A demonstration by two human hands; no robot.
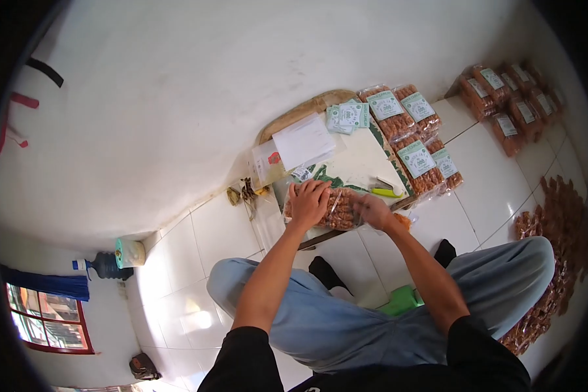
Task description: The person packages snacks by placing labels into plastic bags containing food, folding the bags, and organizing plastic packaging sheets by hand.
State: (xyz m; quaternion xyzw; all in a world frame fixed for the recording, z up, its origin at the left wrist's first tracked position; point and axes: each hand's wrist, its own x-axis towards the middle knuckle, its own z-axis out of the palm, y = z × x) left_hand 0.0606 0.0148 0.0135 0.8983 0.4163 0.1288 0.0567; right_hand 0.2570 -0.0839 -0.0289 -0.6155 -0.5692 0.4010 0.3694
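Soft daylight, bowed edges
We see a bright window [49, 318], glare on the floor [203, 319], black corners, a blurred right hand [374, 211].

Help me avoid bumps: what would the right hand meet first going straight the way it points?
Most likely the clear bag of brown pieces: the right hand points toward its end and seems to touch it, though blur hides the exact contact.

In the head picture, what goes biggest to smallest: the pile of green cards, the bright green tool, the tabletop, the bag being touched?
1. Tabletop
2. Bag being touched, partly covered
3. Pile of green cards
4. Bright green tool
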